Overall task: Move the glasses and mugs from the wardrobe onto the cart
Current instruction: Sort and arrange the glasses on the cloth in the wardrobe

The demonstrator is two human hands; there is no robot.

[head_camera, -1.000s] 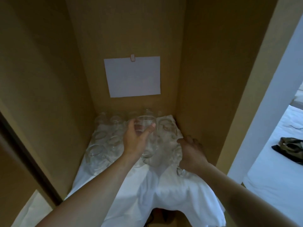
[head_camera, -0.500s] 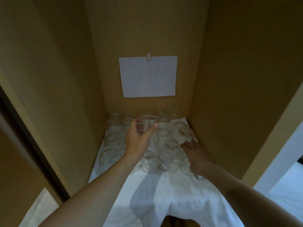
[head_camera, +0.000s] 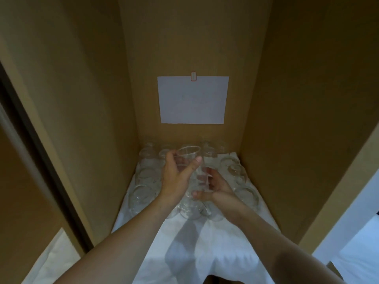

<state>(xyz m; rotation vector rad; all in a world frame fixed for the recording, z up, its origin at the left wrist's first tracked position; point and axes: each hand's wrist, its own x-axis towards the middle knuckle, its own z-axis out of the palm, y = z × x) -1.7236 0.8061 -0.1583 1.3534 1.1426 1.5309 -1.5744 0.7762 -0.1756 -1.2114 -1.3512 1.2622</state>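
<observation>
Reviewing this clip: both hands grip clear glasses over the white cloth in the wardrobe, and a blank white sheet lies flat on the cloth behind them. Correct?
Not quite. In the head view the white sheet is clipped to the wardrobe's back wall, not lying on the white cloth. The left hand and right hand do grip clear glasses.

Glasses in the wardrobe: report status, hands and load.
Left hand grips one raised glass. Right hand grips a second glass. More glasses crowd the white cloth all round. Cart not in view.

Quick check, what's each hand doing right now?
Left hand: grips an upright clear glass, lifted above the others.
Right hand: fingers curled round a second glass, just beside the left hand.
</observation>
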